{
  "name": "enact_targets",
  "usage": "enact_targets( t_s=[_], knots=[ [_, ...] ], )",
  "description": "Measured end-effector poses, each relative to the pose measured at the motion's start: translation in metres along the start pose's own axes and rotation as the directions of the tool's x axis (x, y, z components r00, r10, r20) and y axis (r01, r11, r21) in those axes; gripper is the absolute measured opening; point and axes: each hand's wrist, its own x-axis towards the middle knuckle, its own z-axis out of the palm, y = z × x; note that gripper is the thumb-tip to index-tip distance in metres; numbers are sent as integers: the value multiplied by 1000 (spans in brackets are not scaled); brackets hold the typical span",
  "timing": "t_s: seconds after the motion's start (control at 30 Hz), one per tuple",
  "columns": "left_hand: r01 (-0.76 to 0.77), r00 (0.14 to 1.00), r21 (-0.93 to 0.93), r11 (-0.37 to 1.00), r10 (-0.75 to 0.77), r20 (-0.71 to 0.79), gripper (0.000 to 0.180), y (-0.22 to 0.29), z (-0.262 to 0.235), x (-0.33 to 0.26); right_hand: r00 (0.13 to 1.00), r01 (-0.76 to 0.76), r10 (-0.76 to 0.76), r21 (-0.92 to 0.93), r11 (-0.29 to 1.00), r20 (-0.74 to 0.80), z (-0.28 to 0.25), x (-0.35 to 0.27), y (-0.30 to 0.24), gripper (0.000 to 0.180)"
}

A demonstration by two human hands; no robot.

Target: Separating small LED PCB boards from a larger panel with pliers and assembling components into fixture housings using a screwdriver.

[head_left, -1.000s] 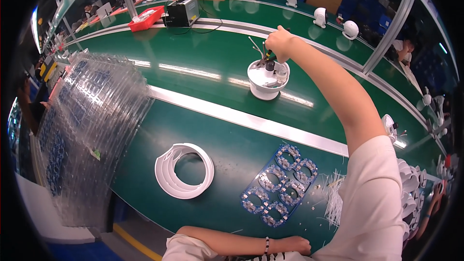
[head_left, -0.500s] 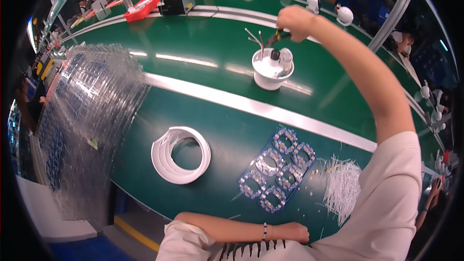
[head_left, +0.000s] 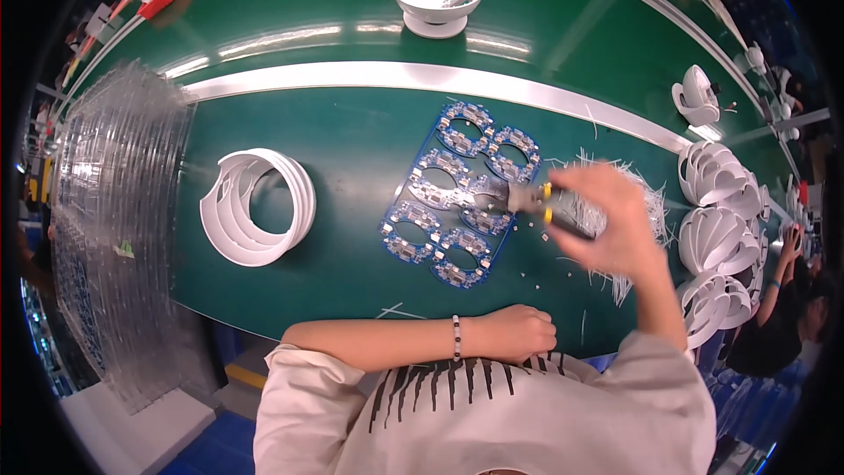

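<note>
Head cam is showing the right hand [head_left: 607, 220] wrapping around the handles of some pliers [head_left: 520, 197], with the metal nose sitting over the right side of a blue circuit board sheet [head_left: 444, 196]. It's blurring, so I can't tell if the nose is touching the sheet or how wide it's opening. Left hand [head_left: 520, 334] is resting curled in a fist at the near table edge, nothing visible in it.

Progress-wise, all six rings of the sheet are lying joined, flat on the table [head_left: 352, 237]. The white bowl-shaped unit [head_left: 437, 4] beyond the pale rail [head_left: 378, 76] is sitting open with wires poking up, so it's looking unfinished to me. A ribbed white ring [head_left: 233, 211] is lying well apart on the left.

As for clutter, a pile of white strips [head_left: 655, 211] is crowding the right hand, white shells [head_left: 716, 242] are stacking up past that, and clear plastic trays [head_left: 123, 211] are filling the left end.
</note>
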Motion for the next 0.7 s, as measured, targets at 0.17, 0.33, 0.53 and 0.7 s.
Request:
enact_targets(
  t_s=[0.17, 0.33, 0.53, 0.7],
  knots=[
    [-201, 971, 75, 977, 209, -116, 12, 28, -40, 13, 968, -243, 245, 40, 969, -62, 23, -92, -12, 45],
    [419, 794, 424, 802, -98, -600, 18, 29, -179, 22, 939, -296, 312, 125, 947, -145, 29, -117, -29, 43],
    [643, 763, 389, 659, -511, -396, 9, -21, -217, -24, 996, 3, -28, 294, 956, 81, 65, -74, -55, 44],
    [733, 681, 298, 612, -656, -326, 11, -21, -214, -18, 980, 16, -68, 269, 963, 185, 86, -70, -55, 44]
  ],
)
